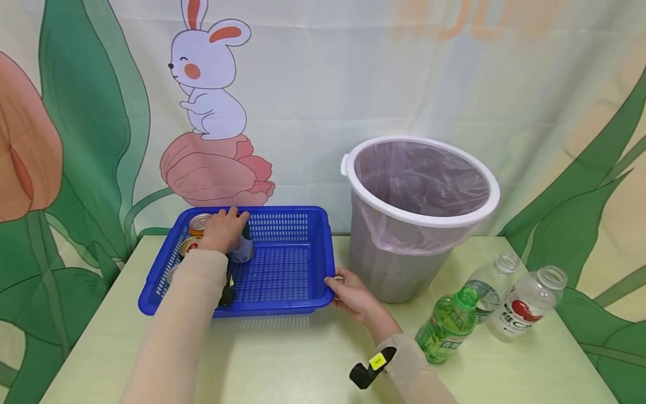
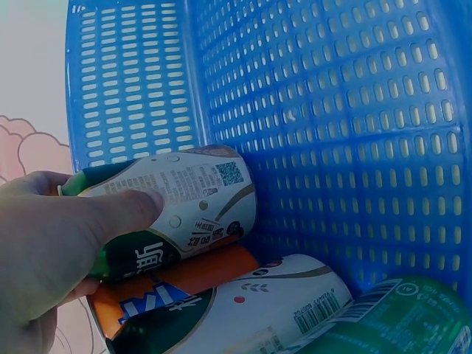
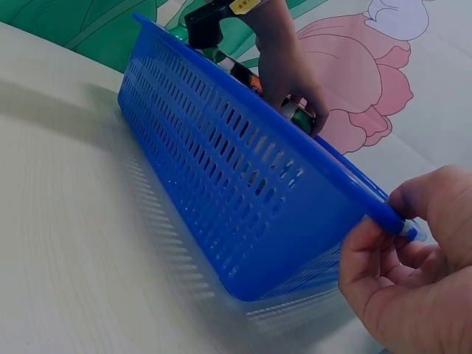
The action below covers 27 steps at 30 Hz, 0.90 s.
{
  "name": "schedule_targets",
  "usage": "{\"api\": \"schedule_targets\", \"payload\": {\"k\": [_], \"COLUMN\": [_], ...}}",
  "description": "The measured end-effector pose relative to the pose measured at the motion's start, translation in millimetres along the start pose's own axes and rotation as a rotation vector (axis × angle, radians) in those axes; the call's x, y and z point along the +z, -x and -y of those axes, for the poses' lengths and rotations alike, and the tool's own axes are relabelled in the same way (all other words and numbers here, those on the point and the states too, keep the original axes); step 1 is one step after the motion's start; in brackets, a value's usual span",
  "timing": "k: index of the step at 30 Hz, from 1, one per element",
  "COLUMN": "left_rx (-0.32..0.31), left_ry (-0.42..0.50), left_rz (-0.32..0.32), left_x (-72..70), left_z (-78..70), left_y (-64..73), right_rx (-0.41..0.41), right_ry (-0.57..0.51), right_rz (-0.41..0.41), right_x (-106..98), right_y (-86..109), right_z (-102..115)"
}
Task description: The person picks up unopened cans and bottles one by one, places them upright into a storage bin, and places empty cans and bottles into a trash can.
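My left hand (image 1: 223,230) reaches into the blue plastic basket (image 1: 298,306) and grips a green-and-white drink can (image 2: 184,199) near the back wall. In the left wrist view the thumb lies along the can's side. Beside it are an orange can (image 2: 199,273), another green-and-white can (image 2: 273,306) and a green can (image 2: 405,317). My right hand (image 1: 353,292) pinches the rim at the basket's right side, thumb on top and fingers beneath, as the right wrist view shows. The basket's right half shows its bare slotted floor.
Right of the basket stands a grey bin (image 1: 404,269) with a white rim and a thin pink liner. A green bottle (image 1: 448,325), a clear bottle (image 1: 487,289) and a clear bottle with a red-marked label (image 1: 527,306) stand at the table's right. A printed curtain (image 1: 303,84) hangs behind.
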State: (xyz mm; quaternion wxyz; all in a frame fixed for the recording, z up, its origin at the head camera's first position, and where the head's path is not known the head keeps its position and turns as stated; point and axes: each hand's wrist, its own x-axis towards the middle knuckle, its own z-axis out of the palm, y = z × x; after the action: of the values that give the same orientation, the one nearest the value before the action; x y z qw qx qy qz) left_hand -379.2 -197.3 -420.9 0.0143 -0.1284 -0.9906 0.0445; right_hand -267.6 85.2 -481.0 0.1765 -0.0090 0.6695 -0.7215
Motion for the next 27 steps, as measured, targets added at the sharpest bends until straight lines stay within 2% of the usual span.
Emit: {"api": "schedule_targets", "payload": {"k": [12,27], "left_rx": [-0.011,0.016], "left_ry": [0.018,0.016], "left_rz": [0.04,0.072], "left_x": [-2.3,-25.5], "left_z": [1.3,-9.9], "left_y": [0.3,9.0], "right_rx": [0.004,0.022], "right_ry": [0.009,0.053], "right_rz": [-0.001,-0.017], "right_x": [0.9,-1.0], "right_y": [0.2,-0.7], "right_z": [-0.1,3.3]}}
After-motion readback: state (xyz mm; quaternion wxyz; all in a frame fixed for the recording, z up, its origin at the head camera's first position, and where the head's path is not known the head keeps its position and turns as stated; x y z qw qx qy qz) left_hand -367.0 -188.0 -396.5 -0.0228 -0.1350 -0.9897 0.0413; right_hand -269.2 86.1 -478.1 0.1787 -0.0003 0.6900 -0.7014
